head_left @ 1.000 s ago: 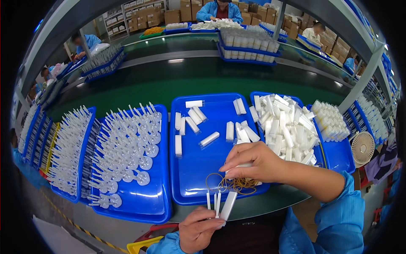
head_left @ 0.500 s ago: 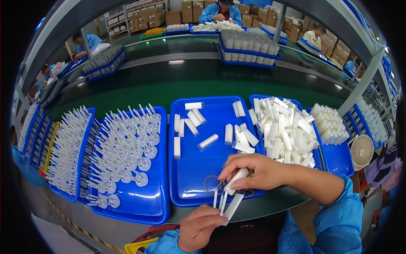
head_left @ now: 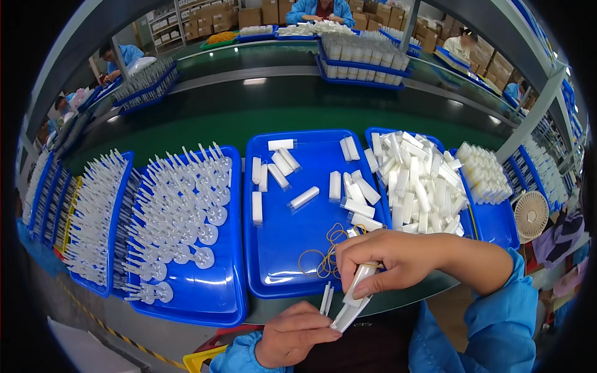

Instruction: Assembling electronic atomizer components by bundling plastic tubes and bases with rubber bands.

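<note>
Over the front edge of the middle blue tray (head_left: 280,248), my right hand (head_left: 392,261) grips a white rectangular block (head_left: 360,281). Its lower end meets a second white block (head_left: 353,312), which seems to be in a clear sleeve. The lower end of that second block is pinched by my left hand (head_left: 297,336), along with thin white sticks (head_left: 326,298) poking up beside it. Tan rubber bands (head_left: 328,258) lie loose in the tray, just left of my right fingers. Farther back, several sleeved white blocks (head_left: 305,198) are scattered. My fingers hide parts of the held pieces.
On the right, a blue tray is heaped with white blocks (head_left: 418,180); beyond it stand clear-and-white cups (head_left: 482,174) and a small fan (head_left: 532,216). Left trays hold white stemmed pieces with clear discs (head_left: 199,211). Behind runs a green conveyor belt (head_left: 249,112), with people working beyond.
My right hand has moved right and down with its block, bringing it against the block in my left hand. Another sleeved block now shows in the tray behind my right hand. The view has shifted slightly.
</note>
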